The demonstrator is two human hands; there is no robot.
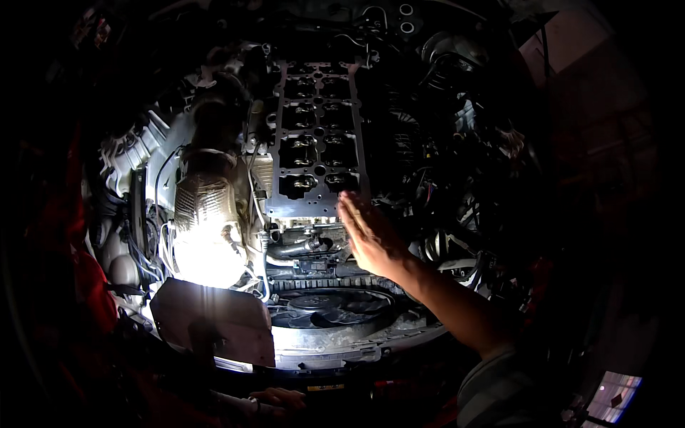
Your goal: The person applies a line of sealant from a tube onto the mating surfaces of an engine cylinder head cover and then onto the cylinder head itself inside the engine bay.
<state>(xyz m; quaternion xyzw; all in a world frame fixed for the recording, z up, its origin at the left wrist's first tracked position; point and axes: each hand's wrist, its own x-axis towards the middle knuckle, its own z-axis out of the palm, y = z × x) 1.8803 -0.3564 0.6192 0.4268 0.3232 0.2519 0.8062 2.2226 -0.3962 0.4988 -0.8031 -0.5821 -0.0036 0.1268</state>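
Over the near right corner of a flat grey, ladder-shaped metal engine part (303, 208) is my right hand (367, 239). Its fingers are stretched out and held together, with the tips at the part's edge; whether they touch it I cannot tell. Nothing shows in this hand. Rows of small metal valve-train pieces (303, 183) show in the part's dark openings. My left hand (280, 397) is low in the picture, dimly lit, at the front edge of the engine bay. Its fingers look extended, with nothing visible in them.
A ribbed metal heat shield (203, 203) stands left of the engine, brightly lit at its lower end. A dark panel (214, 321) leans in front of it. Nearer me lies a round fan (325, 303). Hoses and cables (264, 264) run between; deep shadow hides the right side.
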